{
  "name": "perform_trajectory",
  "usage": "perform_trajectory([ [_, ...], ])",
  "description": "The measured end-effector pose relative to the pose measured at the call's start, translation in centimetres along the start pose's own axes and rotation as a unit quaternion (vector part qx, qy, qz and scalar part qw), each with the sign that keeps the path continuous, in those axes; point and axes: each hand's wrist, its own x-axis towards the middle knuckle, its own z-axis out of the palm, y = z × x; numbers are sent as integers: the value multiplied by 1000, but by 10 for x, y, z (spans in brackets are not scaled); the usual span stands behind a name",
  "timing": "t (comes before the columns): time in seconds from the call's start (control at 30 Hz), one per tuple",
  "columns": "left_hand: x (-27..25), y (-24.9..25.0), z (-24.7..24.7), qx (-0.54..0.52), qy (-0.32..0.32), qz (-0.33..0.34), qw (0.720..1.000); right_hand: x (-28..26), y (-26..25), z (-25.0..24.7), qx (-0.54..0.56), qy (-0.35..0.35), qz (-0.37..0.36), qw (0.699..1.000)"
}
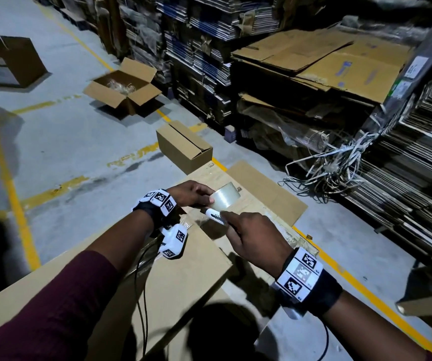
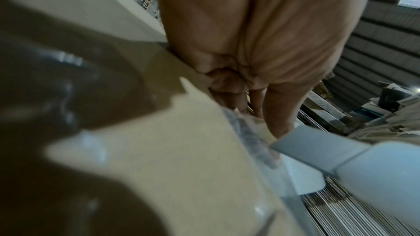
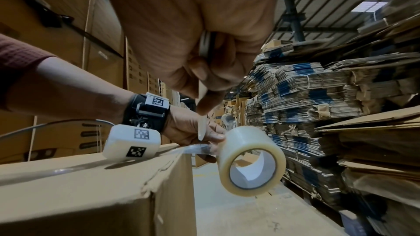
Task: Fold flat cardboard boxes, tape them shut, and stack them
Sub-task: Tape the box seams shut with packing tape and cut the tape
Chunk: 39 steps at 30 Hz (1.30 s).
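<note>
My left hand (image 1: pixel 192 192) gripped the roll of clear tape (image 1: pixel 225 198), fingers curled round its near side, holding it just past the far edge of the big cardboard box (image 1: pixel 178 272) in front of me. A strip of tape (image 3: pixel 193 149) ran from the roll back onto the box top, stretched tight over the far edge. My right hand (image 1: pixel 255 237) was closed around a white cutter (image 1: pixel 216 216), its tip pointing toward the roll and sitting just beside the strip, right under my left fingers; whether the blade touched the tape I could not tell. The roll hung to the right of the box's far corner, off the cardboard. On the floor beyond lay a flat sheet of cardboard (image 1: pixel 269 196), then a small closed box (image 1: pixel 183 147), and farther left an open box (image 1: pixel 122 89). Bundled flat cartons (image 1: pixel 405 183) were stacked along the right.
</note>
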Motion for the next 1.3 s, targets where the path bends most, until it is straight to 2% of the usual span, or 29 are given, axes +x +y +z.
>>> perform_trajectory([
  [0.2, 2, -1, -2, -7, 0, 3, 1000, 7, -5, -8, -72, -86, 2, 994],
  [0.37, 1, -2, -1, -19, 5, 8, 1000, 16, -10, -15, -164, -165, 9, 972],
  [0.47, 2, -4, -2, -33, 3, 9, 999, 16, -15, -17, -167, -211, -1, 963],
  [0.57, 3, -5, -2, -42, 15, 2, 999, 6, -7, -9, -155, -230, 22, 960],
  [0.7, 2, -5, -2, -38, 21, -4, 999, -19, 19, 6, -110, -178, 40, 977],
  [0.8, 0, -3, -2, -41, 20, 2, 999, -37, 38, 17, 13, -121, 61, 991],
  [0.93, -2, -1, 0, -55, 21, 2, 998, -42, 54, 42, 154, -85, 81, 981],
  [1.07, -6, 3, 2, -47, 20, 9, 999, -28, 51, 56, 162, -40, 49, 985],
  [1.2, -6, 3, 2, -63, 29, 6, 998, -20, 55, 65, 121, -62, 0, 991],
  [1.3, -5, 2, 2, -65, 34, 3, 997, -18, 54, 74, 101, -86, 9, 991],
])
